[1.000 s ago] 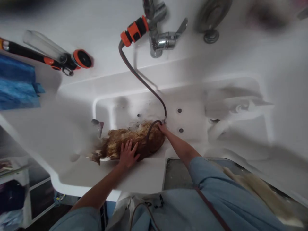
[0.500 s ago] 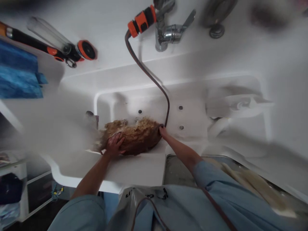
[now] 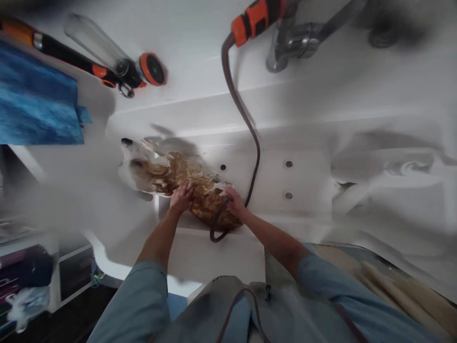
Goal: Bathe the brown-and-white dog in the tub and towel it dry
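My right hand [image 3: 234,202] is gripping the hose [image 3: 258,151], fingers curled around it; my left hand [image 3: 182,196], fingers spread, is resting on the dog [image 3: 205,199], whose wet body is stretching beneath both hands in the tub [image 3: 310,178].

The dog [image 3: 204,191] has swung round to a slant, and a hose loop [image 3: 212,227] now hangs at its near side.

The one view looks from the person's head, facing forward and steeply down over the apron [image 3: 282,305] into the white wash tub [image 3: 309,143]. It stands near above the wet dog [image 3: 205,190], wide enough to catch the chrome faucet [image 3: 300,42] at top and both sleeves [image 3: 141,300] below.
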Demonstrator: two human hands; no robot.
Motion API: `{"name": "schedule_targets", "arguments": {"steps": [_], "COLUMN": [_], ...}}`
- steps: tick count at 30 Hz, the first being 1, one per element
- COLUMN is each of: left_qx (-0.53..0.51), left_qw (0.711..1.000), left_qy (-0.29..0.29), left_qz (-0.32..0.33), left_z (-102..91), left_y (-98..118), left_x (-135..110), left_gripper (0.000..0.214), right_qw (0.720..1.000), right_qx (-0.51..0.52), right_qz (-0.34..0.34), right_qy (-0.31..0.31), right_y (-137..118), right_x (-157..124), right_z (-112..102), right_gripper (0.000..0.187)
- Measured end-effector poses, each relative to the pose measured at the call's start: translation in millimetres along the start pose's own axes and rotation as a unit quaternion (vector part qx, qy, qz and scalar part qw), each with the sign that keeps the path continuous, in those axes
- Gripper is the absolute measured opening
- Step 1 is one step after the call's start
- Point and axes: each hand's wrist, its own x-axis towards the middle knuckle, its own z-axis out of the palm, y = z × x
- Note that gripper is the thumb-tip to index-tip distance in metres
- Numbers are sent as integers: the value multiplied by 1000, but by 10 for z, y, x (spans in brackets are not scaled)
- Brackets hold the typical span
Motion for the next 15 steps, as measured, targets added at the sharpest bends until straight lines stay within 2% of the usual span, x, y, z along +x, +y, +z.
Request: {"name": "schedule_targets", "arguments": {"steps": [3,6,7,9,11,12,15], "left_qx": [-23,-52,-61,-77,-92,-97,-97], "left_qw": [998,991,990,987,984,981,974], "left_qy": [34,60,67,81,99,105,111], "left_qz": [46,104,113,115,118,129,174], "left_z": [-100,-191,-208,-215,-196,-183,-163], "left_y": [231,455,522,647,756,804,919], "left_x": [207,373,397,392,338,305,234], "left_gripper": [68,68,69,68,67,66,65], "right_qw": [997,991,987,986,984,985,989], "right_qx": [-61,-100,-112,-148,-163,-155,-98], "right_qz": [42,-66,-78,-16,36,26,-71], "right_qy": [22,-64,-80,-70,-64,-74,-84], "right_y": [-40,-127,-173,-294,-439,-513,-711], "right_x": [66,180,231,341,422,441,417], "right_z": [-118,-277,-315,-339,-278,-220,-22], "right_gripper": [22,26,26,21,22,25,27]}}
